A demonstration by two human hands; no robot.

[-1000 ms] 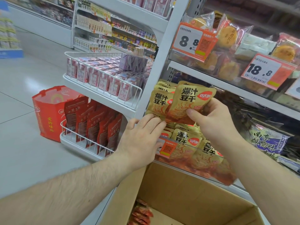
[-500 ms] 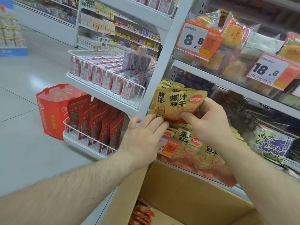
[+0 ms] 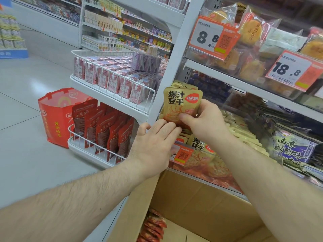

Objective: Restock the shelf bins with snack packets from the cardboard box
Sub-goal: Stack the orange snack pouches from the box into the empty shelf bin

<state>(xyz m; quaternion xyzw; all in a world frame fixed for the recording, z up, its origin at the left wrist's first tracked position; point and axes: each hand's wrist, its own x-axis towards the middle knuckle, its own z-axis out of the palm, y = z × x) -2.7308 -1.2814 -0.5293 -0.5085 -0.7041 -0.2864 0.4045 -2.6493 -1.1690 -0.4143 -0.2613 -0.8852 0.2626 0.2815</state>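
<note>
head view | looks forward-down | close on shelf bin (image 3: 206, 165)

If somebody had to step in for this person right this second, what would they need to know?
Right hand: pinches a stack of tan snack packets, held upright above the shelf bin.
Left hand: fingers straight, resting against the bottom of that stack, steadying it.
Bin: holds many of the same tan packets behind its clear front.
Cardboard box: open, just below the shelf; some red packets show in one corner, the rest of its inside is out of view.
Done: bin partly stocked.
Left: set the held stack into the bin, then probably go on from the box.
</note>
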